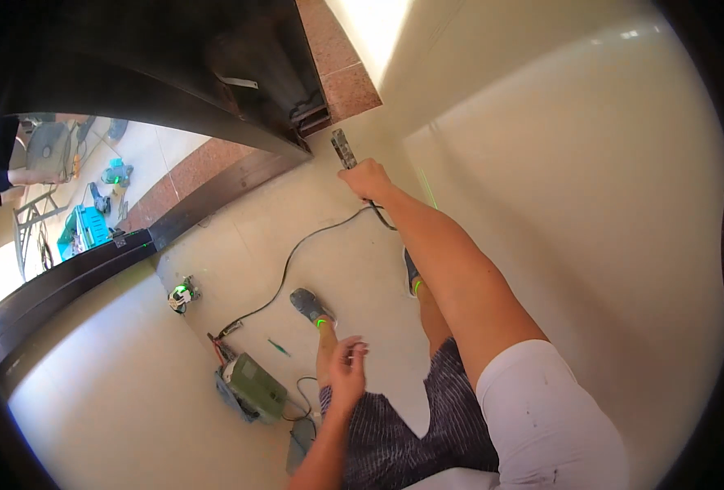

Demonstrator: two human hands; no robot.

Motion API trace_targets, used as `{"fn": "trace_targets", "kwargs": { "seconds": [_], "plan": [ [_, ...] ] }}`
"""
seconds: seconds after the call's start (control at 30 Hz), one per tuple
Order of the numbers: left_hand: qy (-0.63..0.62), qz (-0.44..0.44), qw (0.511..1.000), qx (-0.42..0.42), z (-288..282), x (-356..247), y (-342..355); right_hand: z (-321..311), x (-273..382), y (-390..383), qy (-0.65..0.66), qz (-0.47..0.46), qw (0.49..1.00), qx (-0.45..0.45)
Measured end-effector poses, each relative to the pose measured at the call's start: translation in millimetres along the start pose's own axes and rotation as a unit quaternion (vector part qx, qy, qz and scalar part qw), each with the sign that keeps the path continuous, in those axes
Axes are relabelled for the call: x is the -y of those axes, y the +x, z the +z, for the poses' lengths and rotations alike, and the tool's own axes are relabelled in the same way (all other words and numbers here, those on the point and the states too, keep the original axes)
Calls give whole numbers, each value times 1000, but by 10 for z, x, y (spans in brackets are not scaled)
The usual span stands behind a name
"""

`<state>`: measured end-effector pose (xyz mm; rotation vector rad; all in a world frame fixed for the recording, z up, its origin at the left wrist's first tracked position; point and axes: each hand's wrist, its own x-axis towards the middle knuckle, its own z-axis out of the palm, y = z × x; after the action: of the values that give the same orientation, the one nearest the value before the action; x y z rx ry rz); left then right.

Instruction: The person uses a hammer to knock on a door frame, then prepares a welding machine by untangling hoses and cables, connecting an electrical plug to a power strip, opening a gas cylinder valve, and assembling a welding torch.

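Stretched out ahead, my right hand (367,180) is wrapped round a dark, worn welding electrode holder (343,149), its jaw end pointing up toward the foot of the door frame. A black cable (294,251) leads from that hand down across the floor to a green welding machine (256,385) at lower left. My left hand (348,371) hangs in front of my shorts, holding nothing, its fingers loosely bent and apart. The dark metal door frame (239,170) and a dark door panel (268,61) stand just left of the electrode holder.
A laser level (182,296) casting green light sits by the left wall. A thin green tool (278,348) lies near my shoe (309,305). Beyond the threshold are a teal crate (91,227), a power tool (117,173), a folding stool (37,219) and another person's arm (39,176).
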<state>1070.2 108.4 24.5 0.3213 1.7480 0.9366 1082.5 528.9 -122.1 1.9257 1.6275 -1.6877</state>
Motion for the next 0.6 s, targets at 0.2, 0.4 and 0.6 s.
{"fn": "trace_targets", "kwargs": {
  "seconds": [0.2,0.4,0.6],
  "plan": [
    [-5,51,999,19,566,153,856,280,-176,1289,-74,-62,995,6],
    [-3,1,1000,-6,384,424,1410,772,-208,2263,-52,-157,982,-87],
    [27,-20,999,14,302,255,1637,949,-56,2604,-59,-81,990,-97]
  ]
}}
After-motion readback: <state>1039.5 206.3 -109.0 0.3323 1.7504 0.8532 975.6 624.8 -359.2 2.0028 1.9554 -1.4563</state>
